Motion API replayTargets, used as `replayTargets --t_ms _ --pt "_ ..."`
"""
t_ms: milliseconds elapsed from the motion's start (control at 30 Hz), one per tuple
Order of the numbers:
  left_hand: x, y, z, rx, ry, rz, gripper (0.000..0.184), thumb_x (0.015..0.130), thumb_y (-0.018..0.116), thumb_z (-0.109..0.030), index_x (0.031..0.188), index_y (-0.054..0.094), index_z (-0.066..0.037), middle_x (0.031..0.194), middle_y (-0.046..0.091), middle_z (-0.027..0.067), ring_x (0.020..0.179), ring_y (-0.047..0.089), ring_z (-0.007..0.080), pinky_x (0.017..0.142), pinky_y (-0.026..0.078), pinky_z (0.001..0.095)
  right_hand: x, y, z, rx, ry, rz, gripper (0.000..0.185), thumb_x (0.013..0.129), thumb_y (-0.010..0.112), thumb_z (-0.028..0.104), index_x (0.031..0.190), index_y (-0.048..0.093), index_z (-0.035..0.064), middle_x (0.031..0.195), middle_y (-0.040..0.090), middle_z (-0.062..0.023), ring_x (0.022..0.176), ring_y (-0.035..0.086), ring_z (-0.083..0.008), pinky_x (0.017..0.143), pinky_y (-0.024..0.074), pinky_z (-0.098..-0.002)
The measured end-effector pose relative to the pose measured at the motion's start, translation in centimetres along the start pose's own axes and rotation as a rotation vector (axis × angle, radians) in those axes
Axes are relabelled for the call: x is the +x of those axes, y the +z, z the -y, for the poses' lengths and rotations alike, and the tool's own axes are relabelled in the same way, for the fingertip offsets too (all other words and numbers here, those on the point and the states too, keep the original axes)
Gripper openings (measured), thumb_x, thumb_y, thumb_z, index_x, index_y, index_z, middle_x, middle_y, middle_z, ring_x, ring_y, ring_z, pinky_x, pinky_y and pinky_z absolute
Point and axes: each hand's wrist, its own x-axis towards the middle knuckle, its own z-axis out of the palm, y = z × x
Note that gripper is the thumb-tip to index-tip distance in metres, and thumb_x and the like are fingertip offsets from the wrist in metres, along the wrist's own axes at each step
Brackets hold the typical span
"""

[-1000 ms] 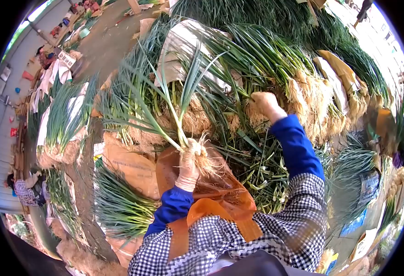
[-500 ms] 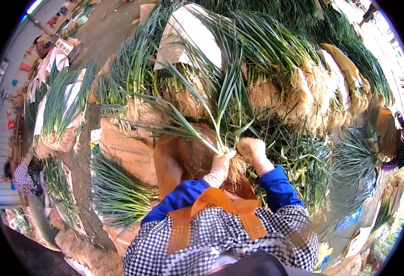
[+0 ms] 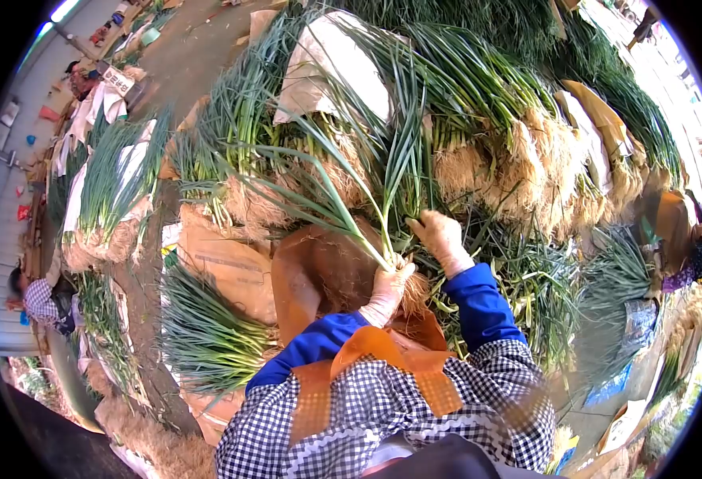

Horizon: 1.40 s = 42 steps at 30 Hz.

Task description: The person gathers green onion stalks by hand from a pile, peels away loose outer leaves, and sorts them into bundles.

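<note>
Low over my lap, my left hand (image 3: 388,291) is closed around a small bunch of green onions (image 3: 384,215) just above their roots. The long leaves fan up and to the left, and the pale, stringy roots (image 3: 415,294) hang beside my fingers. My right hand (image 3: 440,239) is up to the right of the stems, its fingers pinched on what looks like a green onion leaf, mostly hidden by the fingertips. A brown apron (image 3: 297,275) with loose root bits covers my lap.
Bundled green onions (image 3: 479,80) with roots toward me are heaped ahead, partly under a white sack (image 3: 327,64). Loose leaves (image 3: 527,295) lie at right. Another pile of green onions (image 3: 207,331) rests at left. People sit at far left (image 3: 41,302) and far right (image 3: 690,263).
My right hand has moved up and slightly away from my left hand, along the stems. My left hand keeps its hold on the green onions, nearly in place.
</note>
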Motion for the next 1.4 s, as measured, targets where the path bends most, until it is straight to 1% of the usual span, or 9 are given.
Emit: replayTargets --t_ms 233,467,567,767,867,967,1233,1333,1400 --pt "0.0 -0.3 -0.7 -0.063 -0.136 -0.187 0.014 0.076 0.064 0.003 0.081 0.054 -0.005 0.078 0.053 -0.0011 0.070 0.049 0.0098 0.066 0.044 0.0229 -8.7 -0.7 -1.8 0.186 -0.547 0.175 0.036 0.084 0.052 0.039 0.062 0.060 0.0117 0.060 0.061 -0.0081 0.051 0.059 -0.0236 0.048 0.0488 -0.0331" --pt "0.5 0.6 -2.9 -0.064 -0.200 -0.145 0.015 0.076 0.064 0.005 0.083 0.054 -0.005 0.079 0.058 0.0018 0.072 0.058 0.0124 0.067 0.048 0.0245 -12.2 -4.2 -13.3 -0.590 0.125 0.867 0.042 0.080 0.061 0.048 0.085 0.065 0.0069 0.084 0.066 -0.0114 0.077 0.065 -0.0237 0.064 0.0518 -0.0311" --pt "0.1 0.3 -3.1 -0.186 -0.274 -0.100 0.011 0.079 0.061 0.002 0.085 0.054 -0.005 0.078 0.059 0.0035 0.072 0.059 0.0142 0.065 0.049 0.0255 -7.4 -3.6 -7.8 0.336 0.100 -0.102 0.023 0.091 0.051 0.027 0.095 0.066 0.0097 0.074 0.065 -0.0109 0.064 0.063 -0.0222 0.061 0.0508 -0.0313" --pt "0.1 -1.0 -3.4 -0.713 -0.640 0.355 0.014 0.086 0.058 -0.009 0.099 0.056 -0.004 0.084 0.060 0.0065 0.065 0.055 0.0123 0.053 0.047 0.0225 1.0 4.9 -1.1 2.122 0.032 0.506 0.040 0.097 0.039 0.037 0.115 0.057 0.0067 0.077 0.054 0.0025 0.059 0.042 -0.0069 0.054 0.0365 -0.0214" --pt "-1.1 0.8 -4.9 -0.353 -0.481 0.082 0.020 0.085 0.061 -0.010 0.103 0.059 -0.002 0.087 0.063 0.0076 0.076 0.062 0.0165 0.064 0.051 0.0251 1.8 5.5 1.7 1.703 0.255 0.069 0.029 0.094 0.050 0.031 0.095 0.065 0.0051 0.070 0.057 0.0019 0.058 0.047 -0.0077 0.058 0.0413 -0.0235" --pt "-1.2 0.4 -4.7 -0.191 -0.471 -0.028 0.010 0.083 0.060 -0.004 0.092 0.060 0.001 0.079 0.063 0.0070 0.070 0.062 0.0173 0.063 0.052 0.0268 0.4 4.5 2.7 0.156 -0.113 -0.409 0.031 0.084 0.061 0.031 0.063 0.058 0.0079 0.054 0.056 -0.0085 0.048 0.057 -0.0224 0.047 0.0459 -0.0344" --pt "1.3 -2.6 -3.5 -0.564 -0.491 0.044 0.017 0.084 0.059 -0.007 0.099 0.058 -0.001 0.082 0.062 0.0078 0.071 0.061 0.0168 0.063 0.052 0.0248 -8.5 -3.2 -5.0 0.945 0.300 0.056 0.027 0.081 0.063 0.030 0.069 0.061 0.0048 0.064 0.062 -0.0122 0.057 0.061 -0.0276 0.052 0.0484 -0.0359" --pt "0.9 -2.0 -4.2 -0.517 -0.541 0.055 0.019 0.085 0.059 -0.008 0.102 0.057 0.000 0.083 0.062 0.0083 0.073 0.061 0.0168 0.062 0.052 0.0251 -7.4 -1.3 -10.5 -0.130 0.058 0.102 0.026 0.078 0.066 0.029 0.091 0.065 0.0061 0.078 0.066 -0.0116 0.070 0.064 -0.0283 0.063 0.0517 -0.0376" --pt "1.4 -1.7 -4.0 -0.550 -0.542 0.160 0.015 0.085 0.058 -0.006 0.100 0.057 -0.002 0.081 0.062 0.0072 0.071 0.061 0.0163 0.062 0.052 0.0258 -5.0 -1.7 -5.3 0.367 -0.062 -0.085 0.034 0.084 0.062 0.030 0.110 0.061 0.0072 0.107 0.062 -0.0147 0.097 0.061 -0.0270 0.082 0.0487 -0.0341"
